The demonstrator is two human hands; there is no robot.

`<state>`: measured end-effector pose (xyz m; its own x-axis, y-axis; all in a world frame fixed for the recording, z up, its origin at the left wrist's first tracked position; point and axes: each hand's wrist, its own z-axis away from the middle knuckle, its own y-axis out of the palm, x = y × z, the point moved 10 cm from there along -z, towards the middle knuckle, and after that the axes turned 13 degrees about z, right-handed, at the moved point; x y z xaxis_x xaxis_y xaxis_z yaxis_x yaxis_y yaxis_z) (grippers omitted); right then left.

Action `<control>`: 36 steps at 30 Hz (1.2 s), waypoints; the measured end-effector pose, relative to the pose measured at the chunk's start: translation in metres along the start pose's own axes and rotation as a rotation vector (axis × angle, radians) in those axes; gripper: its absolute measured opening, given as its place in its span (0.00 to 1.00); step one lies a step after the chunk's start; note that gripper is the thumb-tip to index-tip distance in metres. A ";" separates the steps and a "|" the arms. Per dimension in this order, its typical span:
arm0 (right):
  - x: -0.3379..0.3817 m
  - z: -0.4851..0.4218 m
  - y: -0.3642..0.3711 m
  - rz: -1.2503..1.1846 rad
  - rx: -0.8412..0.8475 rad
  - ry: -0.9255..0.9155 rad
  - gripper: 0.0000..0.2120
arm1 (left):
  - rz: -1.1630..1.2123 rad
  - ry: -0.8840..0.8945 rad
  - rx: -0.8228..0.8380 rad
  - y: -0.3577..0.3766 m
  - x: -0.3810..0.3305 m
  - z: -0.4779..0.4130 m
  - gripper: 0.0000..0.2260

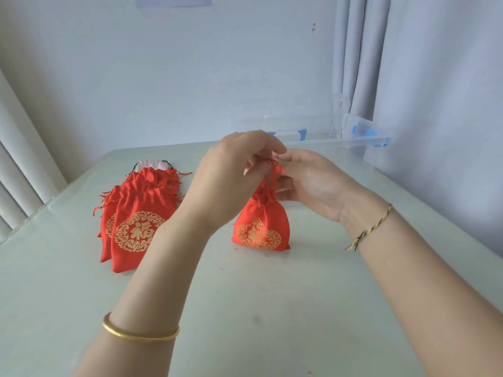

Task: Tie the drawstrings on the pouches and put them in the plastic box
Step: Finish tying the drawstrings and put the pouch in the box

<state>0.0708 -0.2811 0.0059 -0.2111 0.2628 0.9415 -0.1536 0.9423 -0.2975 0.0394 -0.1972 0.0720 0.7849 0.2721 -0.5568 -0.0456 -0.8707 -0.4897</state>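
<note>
A small red pouch (260, 227) with a gold emblem hangs upright over the table, its neck gathered. My left hand (231, 175) pinches its red drawstring (273, 170) from above. My right hand (310, 183) is just right of the cord, palm turned toward it, fingers touching the strings. To the left, a pile of several flat red pouches (136, 219) lies on the table. The clear plastic box (340, 140) with blue clasps stands at the table's far right edge, behind my hands.
A pale pink pouch (152, 165) peeks out behind the red pile. The glossy pale table (245, 308) meets a wall at the back. A curtain (353, 50) hangs behind the box, and blinds (16, 159) sit at the left.
</note>
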 end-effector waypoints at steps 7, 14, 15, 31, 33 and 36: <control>0.001 0.005 0.016 -0.144 0.177 -0.008 0.09 | -0.092 0.146 -0.165 -0.009 -0.006 0.004 0.15; -0.005 -0.001 -0.002 -0.050 0.019 0.012 0.09 | 0.155 -0.077 -0.190 -0.015 0.024 0.002 0.12; -0.004 -0.001 -0.007 -0.003 -0.018 0.004 0.09 | 0.199 -0.126 -0.190 -0.016 0.030 0.002 0.12; -0.020 -0.005 -0.020 -0.650 -0.124 0.069 0.21 | 0.231 -0.535 -0.228 -0.020 0.087 0.018 0.14; -0.028 -0.005 -0.027 -0.572 -0.178 0.108 0.19 | 0.239 -0.565 -0.255 -0.025 0.093 0.020 0.14; -0.044 -0.004 -0.035 -0.460 -0.239 0.179 0.19 | 0.302 -0.594 -0.347 -0.036 0.099 0.023 0.14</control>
<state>0.0896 -0.3244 -0.0248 -0.0028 -0.1762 0.9844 0.0370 0.9837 0.1762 0.1041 -0.1296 0.0191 0.2994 0.0910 -0.9498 0.0683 -0.9949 -0.0737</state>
